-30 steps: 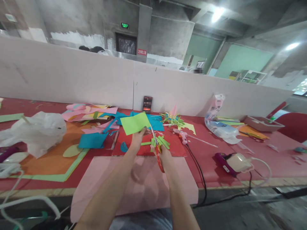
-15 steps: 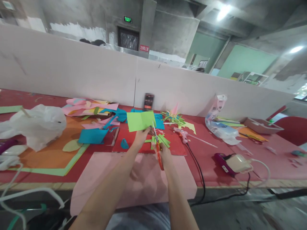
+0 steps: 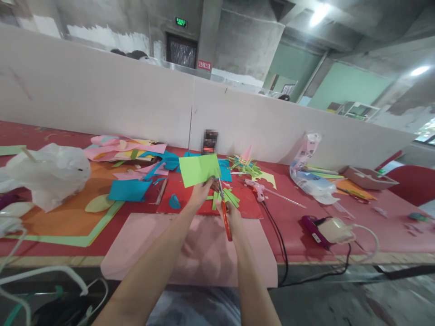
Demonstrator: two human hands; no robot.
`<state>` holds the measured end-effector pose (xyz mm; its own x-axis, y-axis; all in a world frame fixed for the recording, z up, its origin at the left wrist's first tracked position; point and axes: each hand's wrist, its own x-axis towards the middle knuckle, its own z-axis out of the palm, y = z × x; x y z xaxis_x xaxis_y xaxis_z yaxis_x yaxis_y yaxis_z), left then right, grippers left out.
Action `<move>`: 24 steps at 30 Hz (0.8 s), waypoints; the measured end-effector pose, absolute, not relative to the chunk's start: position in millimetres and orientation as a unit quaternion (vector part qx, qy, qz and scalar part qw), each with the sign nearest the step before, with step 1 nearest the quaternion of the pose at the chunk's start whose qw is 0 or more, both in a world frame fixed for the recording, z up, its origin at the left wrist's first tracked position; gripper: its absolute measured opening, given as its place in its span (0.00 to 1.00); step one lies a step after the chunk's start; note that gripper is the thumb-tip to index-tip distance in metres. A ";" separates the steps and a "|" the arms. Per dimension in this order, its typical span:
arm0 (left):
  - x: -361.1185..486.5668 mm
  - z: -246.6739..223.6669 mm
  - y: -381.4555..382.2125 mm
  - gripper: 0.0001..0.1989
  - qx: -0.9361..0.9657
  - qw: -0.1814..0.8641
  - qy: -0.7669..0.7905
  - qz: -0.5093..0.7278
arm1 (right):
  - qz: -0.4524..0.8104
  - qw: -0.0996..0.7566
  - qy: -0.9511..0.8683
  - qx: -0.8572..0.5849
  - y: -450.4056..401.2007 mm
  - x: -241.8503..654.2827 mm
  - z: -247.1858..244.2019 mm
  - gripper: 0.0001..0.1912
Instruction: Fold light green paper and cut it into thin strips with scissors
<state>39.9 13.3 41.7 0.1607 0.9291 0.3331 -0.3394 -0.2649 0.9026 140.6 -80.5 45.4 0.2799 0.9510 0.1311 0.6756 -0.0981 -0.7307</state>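
The long pair of scissors with orange-red handles and slim metal blades [image 3: 226,222] is at the centre of the work, its long axis running from about half past eleven to half past five; the blades point up and away from the person, the handle loops back toward the body. The grip of the right hand [image 3: 233,213] is wrapped around the handles. The grip of the left hand [image 3: 200,194] pinches the lower edge of a light green rectangular sheet of paper [image 3: 197,170], held raised at eleven o'clock from the scissors, its long axis lying roughly nine to three. The blade tips meet its right-hand end in view; whether they bite into it, I cannot tell. Just beyond the right hand, a loose pile of narrow light green paper strips [image 3: 232,197] lies on a flat red sheet [image 3: 250,206]. A small blue rounded paper piece [image 3: 174,202] sits at nine o'clock, a pink glue gun with a black cord [image 3: 259,189] at two, and a broad pale pink sheet [image 3: 256,265] at six, overhanging the near edge of the red-covered surface [image 3: 295,244].
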 end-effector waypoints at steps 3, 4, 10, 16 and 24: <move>39.9 44.2 11.2 0.16 0.544 0.537 0.275 0.583 | 0.218 0.355 -0.571 -0.707 -80.6 140.9 45.3 0.23; 39.9 45.0 10.5 0.16 0.546 0.535 0.275 0.583 | 0.218 0.357 -0.571 -0.706 -80.5 140.9 44.9 0.23; 39.1 46.2 8.5 0.15 0.547 0.537 0.279 0.579 | 0.215 0.370 -0.571 -0.700 -79.5 139.5 42.8 0.22; 37.8 46.0 9.0 0.15 0.551 0.535 0.279 0.576 | 0.214 0.392 -0.579 -0.683 -79.0 138.3 42.1 0.21; 34.9 49.1 7.0 0.16 0.567 0.527 0.274 0.571 | 0.216 0.375 -0.577 -0.693 -80.1 138.2 44.9 0.21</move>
<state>34.9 7.0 49.1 0.1985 0.9118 0.3594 -0.2906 -0.2954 0.9101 138.2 -80.1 44.9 0.2414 0.9613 0.1331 0.6369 -0.0534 -0.7691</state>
